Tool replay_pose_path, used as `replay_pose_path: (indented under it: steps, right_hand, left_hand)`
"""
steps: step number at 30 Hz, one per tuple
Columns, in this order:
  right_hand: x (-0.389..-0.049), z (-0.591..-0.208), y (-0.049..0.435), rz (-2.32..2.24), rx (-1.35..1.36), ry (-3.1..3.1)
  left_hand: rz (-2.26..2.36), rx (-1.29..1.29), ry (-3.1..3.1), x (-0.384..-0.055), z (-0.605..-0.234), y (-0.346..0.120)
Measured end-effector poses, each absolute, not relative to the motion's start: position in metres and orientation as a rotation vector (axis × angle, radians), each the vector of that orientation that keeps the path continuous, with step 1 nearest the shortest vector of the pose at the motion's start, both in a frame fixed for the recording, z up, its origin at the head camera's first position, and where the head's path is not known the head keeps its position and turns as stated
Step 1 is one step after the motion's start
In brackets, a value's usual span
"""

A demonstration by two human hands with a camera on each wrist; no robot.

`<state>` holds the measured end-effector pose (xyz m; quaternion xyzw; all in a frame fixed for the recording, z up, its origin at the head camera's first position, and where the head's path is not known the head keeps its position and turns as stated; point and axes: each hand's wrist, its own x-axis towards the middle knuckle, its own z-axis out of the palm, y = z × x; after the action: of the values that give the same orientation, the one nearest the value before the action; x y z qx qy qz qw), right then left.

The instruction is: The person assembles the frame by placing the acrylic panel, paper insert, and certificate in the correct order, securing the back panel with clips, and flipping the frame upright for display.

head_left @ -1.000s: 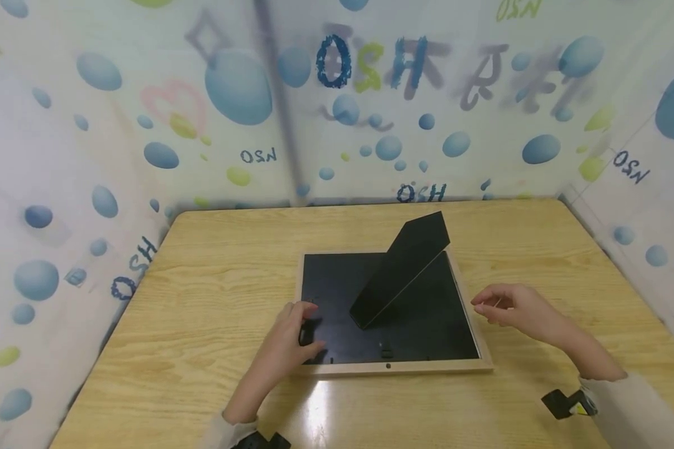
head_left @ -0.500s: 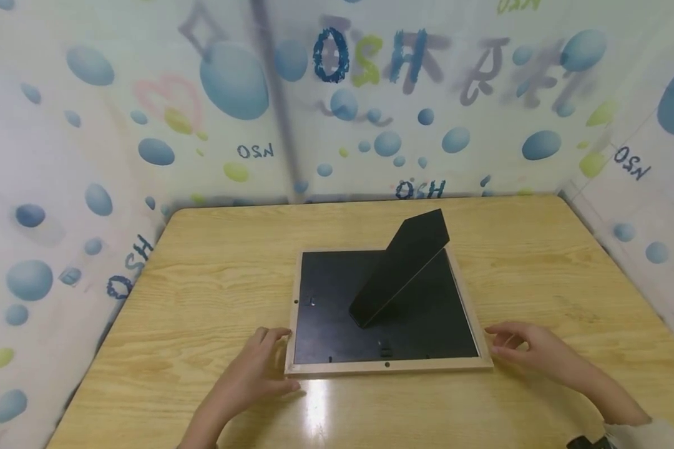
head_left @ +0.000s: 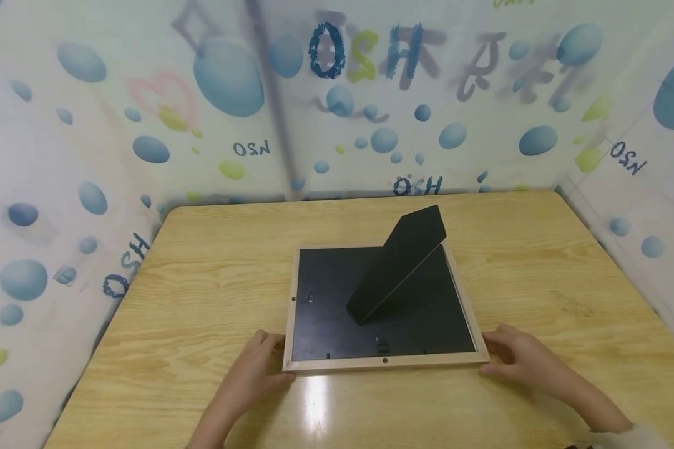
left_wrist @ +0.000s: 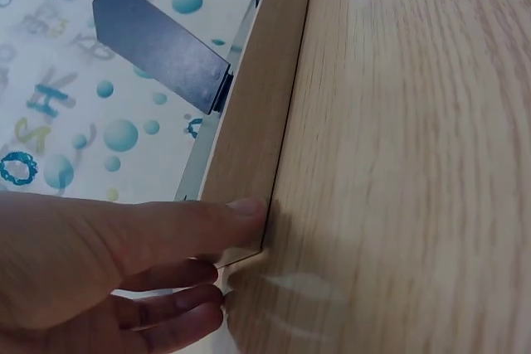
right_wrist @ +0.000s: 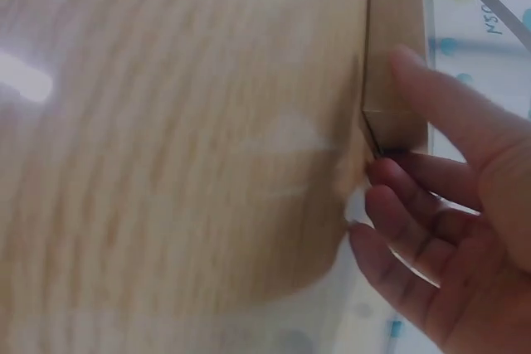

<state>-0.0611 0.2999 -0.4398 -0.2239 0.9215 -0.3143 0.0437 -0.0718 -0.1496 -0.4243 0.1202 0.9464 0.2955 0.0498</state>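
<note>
A picture frame (head_left: 342, 364) with a light wood border lies face down on the table, its black backing board (head_left: 326, 280) upward. From the board a black easel stand (head_left: 401, 265) sticks up at a slant. My left hand (head_left: 253, 374) grips the near left corner, thumb on the front edge and fingers at the side. At the near right corner, my right hand (head_left: 525, 362) grips in the same way. The left wrist view shows the thumb (left_wrist: 182, 230) against the frame's wooden edge (left_wrist: 253, 113). In the right wrist view, fingertips (right_wrist: 390, 173) curl at the corner, low by the tabletop.
The wooden table (head_left: 213, 262) extends around the frame on all sides. Behind it and at both sides hang pale walls (head_left: 337, 125) printed with blue and green bubbles and letters. Small metal clips (head_left: 382, 344) sit on the backing near the border.
My left hand has left the backing board for the near left corner. My right hand has come down and inward to the near right corner. Both now hold the picture frame.
</note>
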Motion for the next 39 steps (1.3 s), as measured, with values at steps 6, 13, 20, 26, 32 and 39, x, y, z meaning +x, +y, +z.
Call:
replay_pose_path:
  steps: [6, 13, 20, 26, 32, 39]
  right_hand:
    - [-0.06, -0.44, 0.294, -0.915, -0.656, 2.904]
    - [-0.06, -0.441, 0.291, -0.972, -0.679, 2.87]
    - [-0.059, -0.44, 0.293, -0.953, -0.726, 2.885]
    - [-0.054, -0.439, 0.295, -0.992, -0.765, 2.879]
    - [-0.051, -0.434, 0.298, -0.992, -0.795, 2.904]
    - [-0.049, -0.428, 0.304, -0.949, -0.829, 2.904]
  left_hand:
    - [0.938, 0.376, 2.885, -0.072, -0.425, -0.147]
    - [0.956, 0.37, 2.86, -0.073, -0.424, -0.145]
    - [0.941, 0.384, 2.865, -0.071, -0.422, -0.145]
    - [0.959, 0.378, 2.849, -0.068, -0.417, -0.144]
    - [0.941, 0.444, 2.84, -0.066, -0.413, -0.146]
    - [0.912, 0.509, 2.811, -0.061, -0.404, -0.147]
